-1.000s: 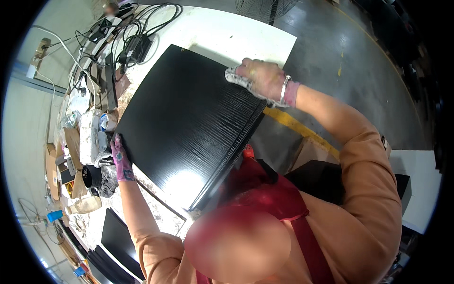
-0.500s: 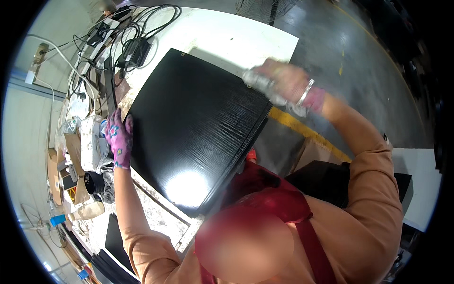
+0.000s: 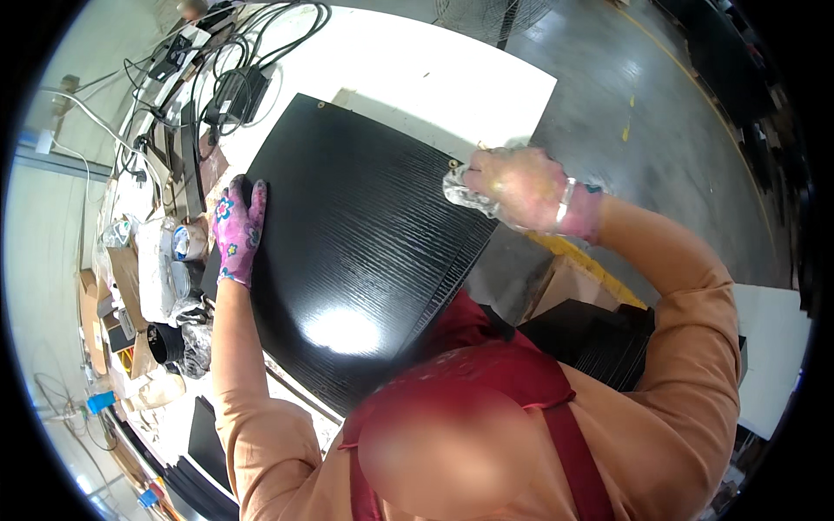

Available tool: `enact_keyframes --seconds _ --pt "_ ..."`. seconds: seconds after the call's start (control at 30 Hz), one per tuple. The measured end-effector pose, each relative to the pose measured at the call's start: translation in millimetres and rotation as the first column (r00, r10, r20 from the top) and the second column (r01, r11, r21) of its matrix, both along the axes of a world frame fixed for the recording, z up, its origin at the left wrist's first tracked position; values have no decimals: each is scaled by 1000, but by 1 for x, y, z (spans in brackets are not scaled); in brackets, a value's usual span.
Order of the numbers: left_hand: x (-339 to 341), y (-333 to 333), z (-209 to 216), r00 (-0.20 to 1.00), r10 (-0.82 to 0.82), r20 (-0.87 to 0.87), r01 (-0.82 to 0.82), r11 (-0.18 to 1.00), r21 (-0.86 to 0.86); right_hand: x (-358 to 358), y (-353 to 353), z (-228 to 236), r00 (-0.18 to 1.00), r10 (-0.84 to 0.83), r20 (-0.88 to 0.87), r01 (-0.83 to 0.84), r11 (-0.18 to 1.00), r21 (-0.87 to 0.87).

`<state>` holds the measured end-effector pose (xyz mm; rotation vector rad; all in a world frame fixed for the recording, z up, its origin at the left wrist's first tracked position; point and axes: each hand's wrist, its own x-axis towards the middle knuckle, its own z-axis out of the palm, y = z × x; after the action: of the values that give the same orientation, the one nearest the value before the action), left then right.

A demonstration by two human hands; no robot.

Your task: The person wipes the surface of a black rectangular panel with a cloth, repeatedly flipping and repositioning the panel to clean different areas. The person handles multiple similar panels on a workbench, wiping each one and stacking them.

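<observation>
A glossy black panel (image 3: 347,221) with wood-like grain lies on the white worktable (image 3: 408,65), on what looks like a stack of similar panels. Small brass-coloured rings mark its far corners. My left hand (image 3: 238,230), in a pink floral glove, rests flat against the panel's left edge with its fingers stretched out. At the panel's right far corner, my right hand (image 3: 519,184) is closed around a crumpled whitish rag (image 3: 469,191), which touches the surface near the edge. A light bracelet circles the right wrist over the glove's cuff.
Black cables and a power adapter (image 3: 236,94) crowd the far left of the table. Along its left side stand a white bundle (image 3: 157,269), a cup-like container (image 3: 184,242) and a black roll (image 3: 165,344). More black panels (image 3: 599,334) and a cardboard box (image 3: 569,291) sit to my right.
My left hand has slid right, onto the panel's edge. My right hand with the rag has come down slightly onto the panel's right far corner. The panel appears slightly shifted.
</observation>
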<state>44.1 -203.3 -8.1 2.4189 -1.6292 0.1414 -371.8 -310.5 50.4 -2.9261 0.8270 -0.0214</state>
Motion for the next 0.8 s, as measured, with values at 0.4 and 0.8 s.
enact_keyframes --seconds 0.4,0.8 --pt "-8 -5 3 1000 17 -7 -17 1000 0 11 -20 0 990 136 -30 -138 989 -60" --pt "-6 -6 -2 999 39 -23 -39 999 -7 51 -45 -16 984 147 104 -140 987 -77"
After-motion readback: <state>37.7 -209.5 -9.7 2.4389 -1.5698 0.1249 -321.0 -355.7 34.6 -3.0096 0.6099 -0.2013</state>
